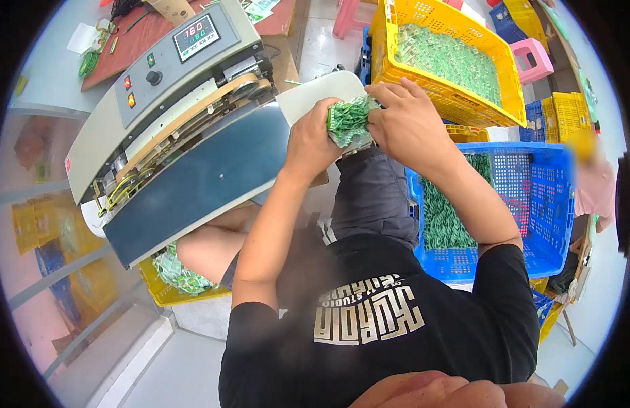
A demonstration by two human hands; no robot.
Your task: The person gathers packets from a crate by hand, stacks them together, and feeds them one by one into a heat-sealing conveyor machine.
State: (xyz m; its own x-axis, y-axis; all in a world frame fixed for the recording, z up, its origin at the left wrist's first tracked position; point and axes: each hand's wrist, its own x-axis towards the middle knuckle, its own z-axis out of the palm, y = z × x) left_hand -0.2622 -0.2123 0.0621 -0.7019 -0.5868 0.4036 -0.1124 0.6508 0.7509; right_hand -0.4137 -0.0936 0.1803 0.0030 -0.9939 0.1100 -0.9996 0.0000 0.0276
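Okay, left hand (311, 139) curled round the near-left side of the green bundle (349, 121), grip looks firm. Right hand (407, 126) comes in at the bundle's right end, fingers half bent and spread, tips partly hidden; can't tell if they pinch it or just touch. So the bundle sits between my two hands, in front of my lap, over the white plate (318, 90); can't tell if it rests on it. Long axis hard to read, seems to run across, hand to hand, tilted a bit. Key relation: the machine (158, 95) and its dark belt (206, 173) lie left of the bundle, belt slanting up toward the plate, so my left hand is nearer. Out right, my right forearm crosses over the blue crate (550, 228), loose green strands (448, 214) in it. Ahead-right, yellow crate (441, 95) with green packs (451, 64). Low left, under the belt, yellow bin (186, 299) with more packs.
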